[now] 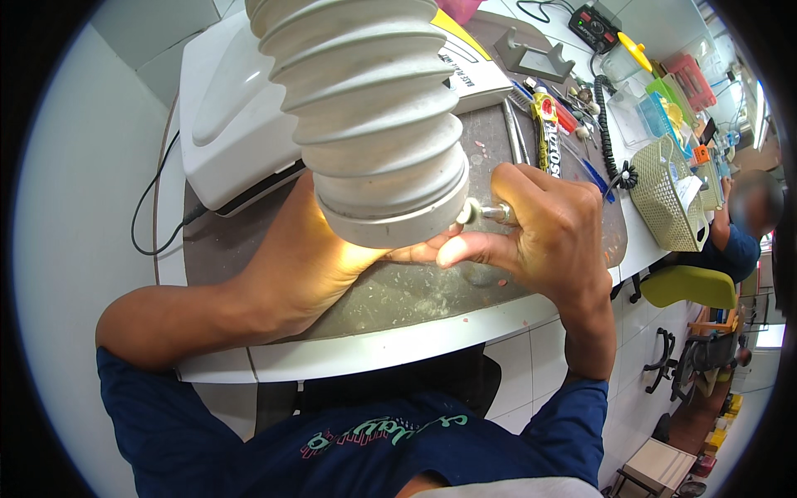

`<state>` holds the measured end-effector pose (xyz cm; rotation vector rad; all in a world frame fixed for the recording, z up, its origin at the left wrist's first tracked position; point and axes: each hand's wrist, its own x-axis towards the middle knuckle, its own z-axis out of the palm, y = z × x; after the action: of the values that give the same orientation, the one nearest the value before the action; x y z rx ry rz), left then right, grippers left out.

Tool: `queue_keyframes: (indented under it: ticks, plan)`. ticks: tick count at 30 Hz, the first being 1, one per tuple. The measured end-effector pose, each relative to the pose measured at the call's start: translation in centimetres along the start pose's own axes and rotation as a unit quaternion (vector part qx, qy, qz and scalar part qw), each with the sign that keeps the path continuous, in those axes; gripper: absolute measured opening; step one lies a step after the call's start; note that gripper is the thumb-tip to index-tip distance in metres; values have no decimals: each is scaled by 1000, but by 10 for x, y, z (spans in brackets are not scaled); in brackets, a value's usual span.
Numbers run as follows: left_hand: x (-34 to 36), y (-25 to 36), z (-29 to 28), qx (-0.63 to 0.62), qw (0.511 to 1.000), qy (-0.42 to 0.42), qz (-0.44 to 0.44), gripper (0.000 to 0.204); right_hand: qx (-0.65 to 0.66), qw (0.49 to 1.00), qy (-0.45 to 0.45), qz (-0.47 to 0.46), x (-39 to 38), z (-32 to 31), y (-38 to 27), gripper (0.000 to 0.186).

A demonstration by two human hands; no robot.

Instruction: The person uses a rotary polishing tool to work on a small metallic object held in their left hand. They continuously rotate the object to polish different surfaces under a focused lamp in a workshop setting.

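Note:
A wide, ribbed white suction hose [378,124] comes down from the top, its round mouth just above my hands. My left hand [320,270] reaches in from the left under that mouth. Its fingers look curled, but the hose covers most of them and whatever they hold. My right hand [552,228] is closed around a metal rotary handpiece [499,213]. At the handpiece's tip, a small pale bit [471,211] points toward the left hand's fingertips. The fingertips of both hands lie close together in bright light over the grey work mat [398,303].
A white machine housing [237,116] stands left of the hose. Beyond the right hand lie a yellow tube [545,124], several slim tools and a coiled black cord [606,124]. A woven cream basket [668,199] stands at the table's right; a co-worker [739,224] sits farther off.

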<state>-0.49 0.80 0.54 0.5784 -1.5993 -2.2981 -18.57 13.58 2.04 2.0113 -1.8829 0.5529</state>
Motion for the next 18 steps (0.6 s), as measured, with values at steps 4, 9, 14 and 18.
queue_keyframes:
  ticks: [4, 9, 14, 18]
  plan:
    - [-1, 4, -1, 57, 998, -23, 11, 34, 3, 1000, 3, -6, 1, -1, 0, 64]
    - [0, 5, 0, 66, 997, -36, 8, 31, -2, 1000, 2, 3, 0, 0, 1, 64]
    - [-1, 6, -2, 79, 996, -41, 12, 33, -1, 1000, 11, -13, 1, -1, -1, 64]
    - [-1, 6, -1, 65, 997, -38, 9, 35, -5, 1000, 6, -4, 0, 0, 1, 64]
